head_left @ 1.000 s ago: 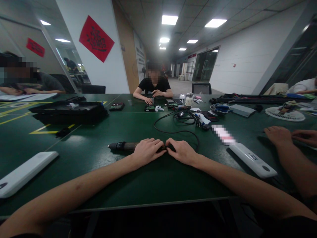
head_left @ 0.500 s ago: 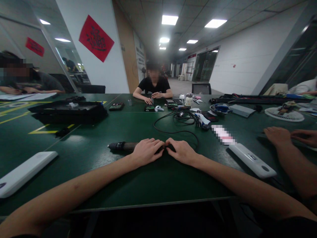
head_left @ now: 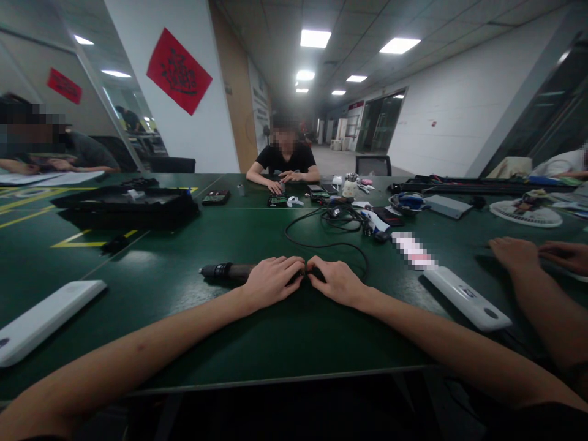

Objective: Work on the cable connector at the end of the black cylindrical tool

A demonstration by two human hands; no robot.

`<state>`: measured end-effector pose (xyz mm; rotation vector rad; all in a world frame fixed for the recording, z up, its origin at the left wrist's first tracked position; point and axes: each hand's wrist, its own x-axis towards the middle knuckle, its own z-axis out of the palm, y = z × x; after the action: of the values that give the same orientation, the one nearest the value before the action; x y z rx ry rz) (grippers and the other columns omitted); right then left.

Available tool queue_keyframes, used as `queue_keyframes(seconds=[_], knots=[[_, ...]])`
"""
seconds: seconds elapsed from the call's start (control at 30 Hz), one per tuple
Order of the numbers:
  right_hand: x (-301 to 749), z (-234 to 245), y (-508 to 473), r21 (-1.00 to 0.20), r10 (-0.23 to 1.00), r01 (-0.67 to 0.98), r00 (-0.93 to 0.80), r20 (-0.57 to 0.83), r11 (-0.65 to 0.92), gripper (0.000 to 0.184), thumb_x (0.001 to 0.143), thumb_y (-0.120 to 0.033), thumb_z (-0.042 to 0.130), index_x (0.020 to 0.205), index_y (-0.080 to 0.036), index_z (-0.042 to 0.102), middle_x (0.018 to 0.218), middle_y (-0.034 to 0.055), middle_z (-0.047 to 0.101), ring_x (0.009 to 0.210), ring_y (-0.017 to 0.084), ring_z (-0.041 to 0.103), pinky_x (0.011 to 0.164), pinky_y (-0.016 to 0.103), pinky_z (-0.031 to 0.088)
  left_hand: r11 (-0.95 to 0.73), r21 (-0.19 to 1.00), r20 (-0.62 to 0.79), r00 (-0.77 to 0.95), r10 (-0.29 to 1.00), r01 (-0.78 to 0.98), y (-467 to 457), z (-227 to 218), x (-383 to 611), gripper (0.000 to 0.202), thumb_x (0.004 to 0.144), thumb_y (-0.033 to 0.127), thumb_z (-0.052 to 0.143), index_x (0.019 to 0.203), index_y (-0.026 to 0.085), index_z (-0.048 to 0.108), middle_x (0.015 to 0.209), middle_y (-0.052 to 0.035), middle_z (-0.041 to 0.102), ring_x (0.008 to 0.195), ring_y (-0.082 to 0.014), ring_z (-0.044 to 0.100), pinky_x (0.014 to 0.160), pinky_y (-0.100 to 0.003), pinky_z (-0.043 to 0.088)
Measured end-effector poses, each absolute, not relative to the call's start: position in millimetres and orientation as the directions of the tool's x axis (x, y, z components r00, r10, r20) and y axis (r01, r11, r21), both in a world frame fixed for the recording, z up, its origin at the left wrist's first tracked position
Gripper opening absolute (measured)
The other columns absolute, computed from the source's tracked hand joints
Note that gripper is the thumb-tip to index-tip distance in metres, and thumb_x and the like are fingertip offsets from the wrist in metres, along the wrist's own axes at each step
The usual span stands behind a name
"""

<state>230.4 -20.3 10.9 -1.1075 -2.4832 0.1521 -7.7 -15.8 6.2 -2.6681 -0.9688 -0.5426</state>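
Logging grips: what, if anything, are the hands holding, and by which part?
Left hand holds the dark tool by its rear; right hand, apparently the black cable by its end.

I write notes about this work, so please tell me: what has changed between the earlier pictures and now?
Very little: the left hand's thumb tip has drawn slightly leftward, away from the right hand. No grip was visibly taken or released. The left hand stays over the electric screwdriver, and the black cable keeps its loop on the green table.
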Motion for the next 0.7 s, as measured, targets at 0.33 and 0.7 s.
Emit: queue_keyframes(seconds=[0.33,0.7], knots=[[230.8,10.5,-20.3,-0.252,0.733,0.694,-0.593,0.331,0.675,0.018,0.101,-0.027,0.058,0.118,-0.023,0.055,0.100,0.0039,0.071,0.088,0.021,0.070,0.078,0.030,0.045,-0.760,-0.114,0.432,0.721,0.542,0.640,-14.4,4.7,-8.4,0.023,0.102,0.035,0.052,0.122,0.025,0.056,0.130,-0.0039,0.066,0.106,-0.0210,0.067,0.088,-0.036,0.052],[230.7,12.6,-21.4,-0.269,0.737,0.690,-0.588,0.335,0.672,0.017,0.101,-0.026,0.058,0.117,-0.023,0.055,0.096,0.0028,0.071,0.084,0.020,0.068,0.077,0.028,0.044,-0.757,-0.100,0.409,0.720,0.560,0.646,-18.0,9.1,-7.2,0.025,0.101,0.037,0.053,0.122,0.024,0.056,0.125,-0.0041,0.067,0.105,-0.0217,0.066,0.089,-0.036,0.052]])
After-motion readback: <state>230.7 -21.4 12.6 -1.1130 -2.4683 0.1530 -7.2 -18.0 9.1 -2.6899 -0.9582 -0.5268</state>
